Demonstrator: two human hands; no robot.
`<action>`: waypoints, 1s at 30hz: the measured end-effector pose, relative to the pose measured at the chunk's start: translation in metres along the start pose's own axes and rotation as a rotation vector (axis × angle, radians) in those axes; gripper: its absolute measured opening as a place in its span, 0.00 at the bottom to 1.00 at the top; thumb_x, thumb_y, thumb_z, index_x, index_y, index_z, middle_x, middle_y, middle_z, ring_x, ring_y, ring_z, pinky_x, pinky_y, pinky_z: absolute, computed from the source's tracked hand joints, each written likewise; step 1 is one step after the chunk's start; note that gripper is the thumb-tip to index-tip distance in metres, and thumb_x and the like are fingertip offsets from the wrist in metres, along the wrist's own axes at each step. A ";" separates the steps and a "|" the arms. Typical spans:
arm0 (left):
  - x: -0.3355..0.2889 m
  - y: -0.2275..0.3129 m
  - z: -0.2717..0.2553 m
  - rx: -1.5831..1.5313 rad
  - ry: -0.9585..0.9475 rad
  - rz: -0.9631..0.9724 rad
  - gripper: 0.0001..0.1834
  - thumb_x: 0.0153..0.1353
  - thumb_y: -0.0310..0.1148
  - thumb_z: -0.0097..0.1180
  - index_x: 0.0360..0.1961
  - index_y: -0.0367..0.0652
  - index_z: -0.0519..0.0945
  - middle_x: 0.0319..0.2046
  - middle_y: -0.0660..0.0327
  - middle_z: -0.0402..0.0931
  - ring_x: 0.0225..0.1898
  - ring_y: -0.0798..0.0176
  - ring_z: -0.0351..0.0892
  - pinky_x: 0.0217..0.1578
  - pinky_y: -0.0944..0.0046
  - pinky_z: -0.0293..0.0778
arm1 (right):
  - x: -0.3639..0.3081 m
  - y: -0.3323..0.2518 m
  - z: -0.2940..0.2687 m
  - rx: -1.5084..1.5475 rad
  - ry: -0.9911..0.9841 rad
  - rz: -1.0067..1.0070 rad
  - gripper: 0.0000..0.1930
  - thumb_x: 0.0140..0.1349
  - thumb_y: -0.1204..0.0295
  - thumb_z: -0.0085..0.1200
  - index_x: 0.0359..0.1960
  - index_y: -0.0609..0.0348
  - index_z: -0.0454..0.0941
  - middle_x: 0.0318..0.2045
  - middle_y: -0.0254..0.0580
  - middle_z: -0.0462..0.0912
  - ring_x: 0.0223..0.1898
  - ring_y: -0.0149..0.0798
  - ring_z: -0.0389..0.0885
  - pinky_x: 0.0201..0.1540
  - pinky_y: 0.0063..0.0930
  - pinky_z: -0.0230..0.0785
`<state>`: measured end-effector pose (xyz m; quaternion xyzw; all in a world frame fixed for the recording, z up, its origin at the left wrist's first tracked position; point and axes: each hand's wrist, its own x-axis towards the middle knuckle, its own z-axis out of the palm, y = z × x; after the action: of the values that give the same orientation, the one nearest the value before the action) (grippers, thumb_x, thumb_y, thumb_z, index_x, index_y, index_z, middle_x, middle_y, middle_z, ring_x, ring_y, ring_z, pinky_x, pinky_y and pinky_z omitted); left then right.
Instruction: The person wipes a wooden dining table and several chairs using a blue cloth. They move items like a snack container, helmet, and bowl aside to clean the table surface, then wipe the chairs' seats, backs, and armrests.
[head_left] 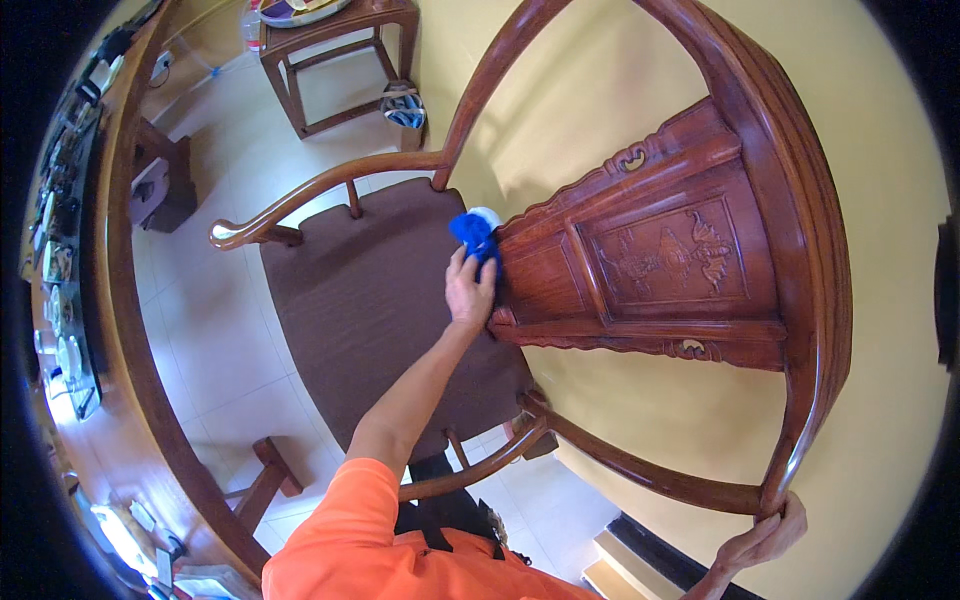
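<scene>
A blue cloth point(476, 236) is bunched under the fingers of my left hand point(470, 295). My left hand presses the cloth against the lower end of the carved wooden backrest point(650, 260), where it meets the brown seat cushion point(370, 280). The chair is dark reddish wood with a curved top rail point(815, 250) and rounded armrests. At the lower right, my right hand point(768, 535) grips the curved rail near its end; part of the fingers is hidden behind the wood.
A long wooden table point(150, 400) with tea ware on it runs along the left. A small side table point(340, 60) stands at the far end, a bag point(403, 105) beside it. The yellow wall point(880, 420) rises close behind the chair. Wooden stool legs point(265, 485) show below the table.
</scene>
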<state>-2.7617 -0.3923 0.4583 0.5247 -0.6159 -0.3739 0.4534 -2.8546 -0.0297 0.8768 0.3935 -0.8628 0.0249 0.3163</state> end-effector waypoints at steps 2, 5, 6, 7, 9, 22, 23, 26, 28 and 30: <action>0.000 -0.033 0.002 0.187 -0.028 -0.202 0.16 0.61 0.41 0.60 0.39 0.38 0.83 0.54 0.45 0.75 0.51 0.40 0.76 0.53 0.50 0.71 | 0.000 0.003 0.001 0.016 0.001 -0.003 0.19 0.72 0.64 0.35 0.44 0.68 0.75 0.40 0.51 0.76 0.43 0.49 0.71 0.44 0.40 0.66; 0.013 -0.001 0.005 0.064 -0.008 -0.210 0.18 0.61 0.43 0.60 0.35 0.35 0.83 0.53 0.45 0.75 0.49 0.39 0.77 0.50 0.50 0.73 | 0.003 0.002 0.001 -0.036 0.015 -0.067 0.19 0.71 0.64 0.36 0.43 0.68 0.75 0.40 0.50 0.76 0.43 0.49 0.71 0.44 0.41 0.66; 0.015 0.036 0.002 -0.030 0.019 -0.120 0.17 0.61 0.42 0.60 0.31 0.35 0.83 0.52 0.43 0.75 0.47 0.38 0.77 0.49 0.50 0.73 | 0.004 0.001 -0.003 -0.071 0.010 -0.093 0.19 0.71 0.64 0.36 0.43 0.68 0.74 0.39 0.50 0.76 0.42 0.49 0.71 0.44 0.41 0.65; 0.018 0.070 -0.005 -0.079 0.025 0.022 0.16 0.61 0.41 0.60 0.32 0.36 0.83 0.52 0.42 0.75 0.49 0.39 0.77 0.50 0.51 0.73 | 0.006 -0.001 -0.002 -0.063 0.009 -0.092 0.18 0.71 0.64 0.36 0.43 0.67 0.74 0.37 0.50 0.76 0.41 0.50 0.71 0.44 0.42 0.64; 0.033 0.153 -0.025 -0.259 0.000 0.225 0.11 0.59 0.33 0.63 0.37 0.36 0.84 0.52 0.42 0.74 0.50 0.42 0.77 0.52 0.53 0.73 | 0.011 -0.007 0.001 -0.036 -0.010 -0.090 0.18 0.71 0.64 0.36 0.42 0.67 0.75 0.36 0.50 0.76 0.41 0.50 0.71 0.45 0.43 0.63; 0.002 0.203 -0.007 -0.319 0.038 0.814 0.24 0.43 0.34 0.65 0.46 0.54 0.85 0.54 0.51 0.72 0.48 0.47 0.71 0.49 0.49 0.65 | 0.006 -0.005 -0.001 -0.041 0.015 -0.068 0.18 0.72 0.64 0.36 0.43 0.66 0.75 0.40 0.48 0.76 0.41 0.46 0.72 0.45 0.39 0.64; -0.020 0.194 -0.007 -0.350 0.024 0.835 0.24 0.42 0.35 0.64 0.46 0.57 0.85 0.53 0.53 0.72 0.48 0.49 0.71 0.48 0.49 0.65 | 0.003 -0.003 0.001 -0.028 0.010 -0.060 0.17 0.72 0.65 0.36 0.44 0.66 0.75 0.40 0.47 0.76 0.42 0.45 0.72 0.44 0.38 0.65; -0.068 0.161 -0.007 -0.322 0.016 0.955 0.23 0.42 0.35 0.64 0.44 0.66 0.85 0.49 0.58 0.71 0.48 0.53 0.70 0.46 0.47 0.63 | 0.003 -0.002 0.002 -0.003 0.029 -0.053 0.17 0.72 0.65 0.35 0.44 0.66 0.74 0.40 0.47 0.75 0.41 0.43 0.72 0.44 0.36 0.65; -0.087 0.117 -0.012 -0.245 -0.227 1.010 0.25 0.43 0.34 0.64 0.46 0.72 0.84 0.48 0.58 0.70 0.48 0.54 0.70 0.45 0.45 0.62 | 0.000 -0.002 0.001 0.032 -0.002 -0.031 0.17 0.71 0.65 0.36 0.44 0.67 0.74 0.41 0.47 0.74 0.41 0.43 0.72 0.44 0.35 0.65; -0.090 0.082 -0.016 -0.207 -0.307 0.877 0.24 0.45 0.33 0.64 0.46 0.71 0.84 0.49 0.57 0.71 0.48 0.51 0.70 0.47 0.45 0.63 | -0.003 0.002 0.000 0.063 -0.020 -0.014 0.17 0.71 0.65 0.36 0.44 0.67 0.74 0.41 0.48 0.74 0.41 0.43 0.72 0.43 0.35 0.65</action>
<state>-2.7687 -0.2895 0.5248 0.1060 -0.7986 -0.2798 0.5222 -2.8549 -0.0265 0.8754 0.4097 -0.8619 0.0457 0.2954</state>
